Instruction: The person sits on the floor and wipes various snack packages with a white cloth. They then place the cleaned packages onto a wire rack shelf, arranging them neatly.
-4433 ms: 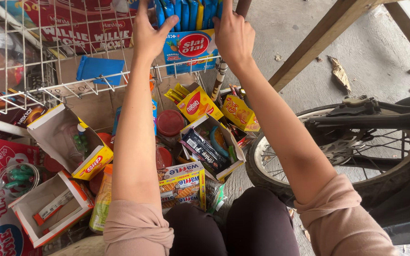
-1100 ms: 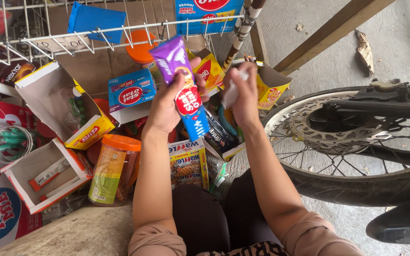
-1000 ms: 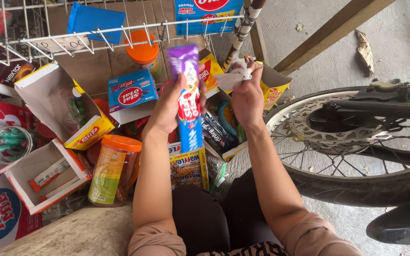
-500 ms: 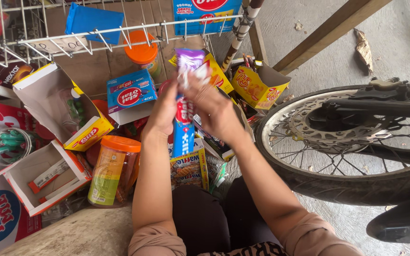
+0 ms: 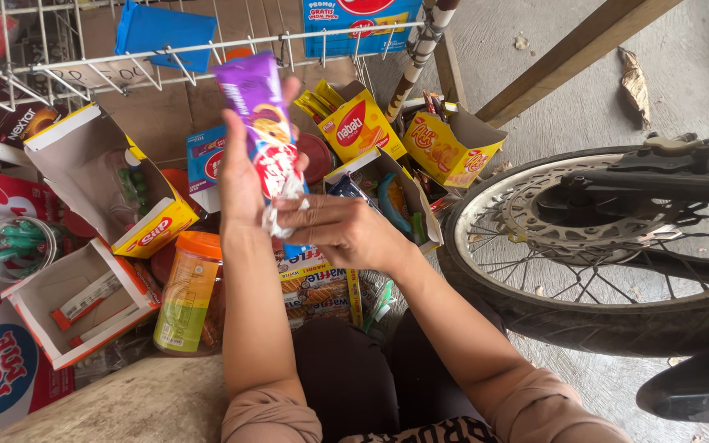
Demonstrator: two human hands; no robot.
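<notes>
Purple snack strip point(image 5: 260, 131) is up in the air, a run of joined packets going purple to red to blue, held over the pile of boxes. Left hand point(image 5: 240, 176) is clenched round its middle from behind, thumb side toward the camera. Right hand point(image 5: 346, 234) comes in from the right, fingers point(image 5: 293, 209) pinching the crinkly clear bit at the strip's lower part, just under the left hand. Bottom blue packet pokes out below the right hand, I think, though it's partly hidden.

Under the hands sits a wafer box point(image 5: 317, 283), and just left of it an orange-lidded jar point(image 5: 190, 299) standing upright. Further left there's an open white carton point(image 5: 75, 299) with a couple of sachets lying in it. Behind the strip, a yellow box point(image 5: 363, 127) and another open yellow carton point(image 5: 453, 148) lean near a wooden post. White wire rack point(image 5: 84, 66) runs along the top, with a blue packet hanging off it. Motorbike wheel point(image 5: 601, 238) fills the right side, well apart from the hands.
</notes>
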